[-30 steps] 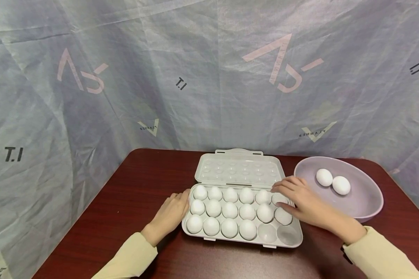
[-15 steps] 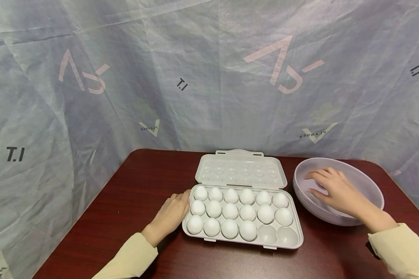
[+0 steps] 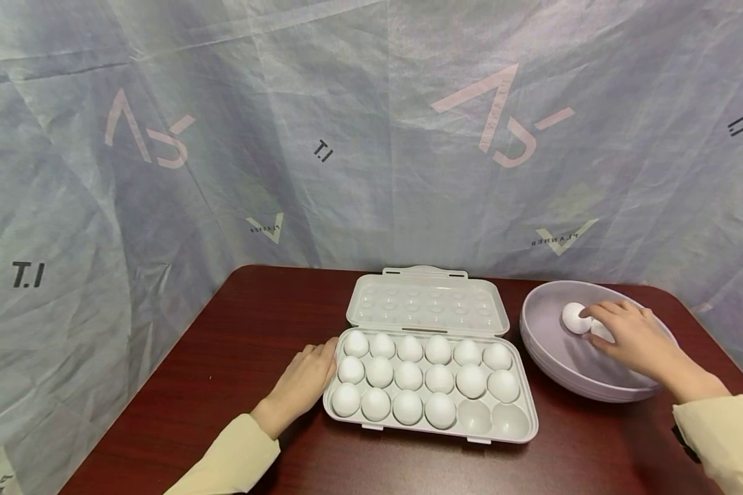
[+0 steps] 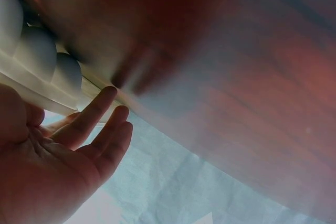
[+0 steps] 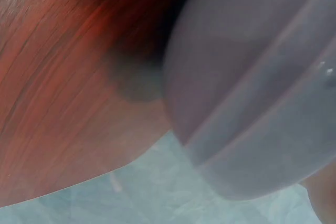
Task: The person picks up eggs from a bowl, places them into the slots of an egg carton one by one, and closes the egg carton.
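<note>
A white egg box (image 3: 430, 431) lies open on the table with white eggs in most cups; two cups (image 3: 492, 418) at the front right hold none. My left hand (image 3: 303, 378) rests against the box's left side, its fingers fairly straight in the left wrist view. Inside the lilac bowl (image 3: 551, 354), my right hand (image 3: 634, 340) has its thumb and fingers curled round a white egg (image 3: 602, 333), which is partly hidden. Another egg (image 3: 574, 318) lies just left of it. In the right wrist view the bowl's outer wall (image 5: 247, 87) covers most of the hand.
The box's lid (image 3: 427, 302) is folded back behind it. The dark red table (image 3: 254, 316) runs to a hanging grey sheet (image 3: 347, 206) at the back. The bowl stands close to the box's right end.
My right hand has gone from the right end of the egg box into the bowl, then further right to an egg there. My left hand has stayed in place.
</note>
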A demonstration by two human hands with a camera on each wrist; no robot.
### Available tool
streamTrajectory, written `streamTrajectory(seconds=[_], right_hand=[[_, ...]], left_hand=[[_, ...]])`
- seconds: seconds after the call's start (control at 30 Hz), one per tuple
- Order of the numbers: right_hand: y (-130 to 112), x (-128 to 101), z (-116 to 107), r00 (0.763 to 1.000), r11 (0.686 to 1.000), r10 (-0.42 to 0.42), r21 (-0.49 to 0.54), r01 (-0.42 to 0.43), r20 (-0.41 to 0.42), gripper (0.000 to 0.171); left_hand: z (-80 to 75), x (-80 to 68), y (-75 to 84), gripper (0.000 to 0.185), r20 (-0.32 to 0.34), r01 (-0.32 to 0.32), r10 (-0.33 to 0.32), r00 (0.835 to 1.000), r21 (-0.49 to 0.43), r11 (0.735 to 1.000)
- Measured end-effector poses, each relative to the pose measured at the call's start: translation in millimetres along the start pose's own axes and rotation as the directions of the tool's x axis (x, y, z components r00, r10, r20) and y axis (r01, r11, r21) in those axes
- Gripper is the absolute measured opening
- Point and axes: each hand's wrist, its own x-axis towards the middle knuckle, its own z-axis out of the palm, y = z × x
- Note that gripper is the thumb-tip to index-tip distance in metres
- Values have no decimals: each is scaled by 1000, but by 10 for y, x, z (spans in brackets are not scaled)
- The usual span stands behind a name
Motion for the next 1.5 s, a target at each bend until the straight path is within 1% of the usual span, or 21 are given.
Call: streamTrajectory(seconds=[0.13, 0.27, 0.37, 0.6, 0.73, 0.87, 1.07, 1.17, 1.33, 1.5], right_hand=[[64, -15, -10, 996, 997, 68, -31, -66, 53, 34], [94, -15, -18, 986, 991, 134, -42, -130, 98, 34], [115, -11, -4, 980, 986, 161, -54, -156, 120, 35], [160, 9, 51, 966, 980, 192, -91, -178, 174, 36], [190, 18, 80, 953, 975, 213, -108, -193, 216, 41], [198, 20, 88, 942, 972, 229, -116, -206, 247, 40], [177, 13, 101, 947, 973, 221, -120, -197, 235, 29], [172, 5, 108, 949, 974, 214, -122, -190, 231, 28], [177, 7, 106, 943, 973, 223, -111, -201, 246, 33], [187, 21, 101, 933, 969, 242, -120, -217, 266, 40]], left_hand=[[-1, 0, 0, 25, 2, 1, -1, 1000, -1, 1000], [-2, 1, -1, 25, 5, 2, -2, 1000, -7, 1000], [-3, 2, 0, 25, 12, 7, -7, 1000, -8, 1000], [-1, 1, 4, 27, 25, 16, -16, 1000, 2, 1000], [2, -1, 1, 26, 12, 5, -5, 1000, 8, 1000], [2, 1, 4, 25, 6, 2, -2, 1000, 13, 1000], [3, 1, 3, 25, 17, 11, -11, 1000, 8, 1000], [3, -1, 2, 25, 26, 14, -14, 1000, 4, 1000], [4, 0, 3, 27, 31, 18, -18, 999, 8, 1000], [9, -3, -4, 27, 17, 11, -11, 1000, 5, 1000]])
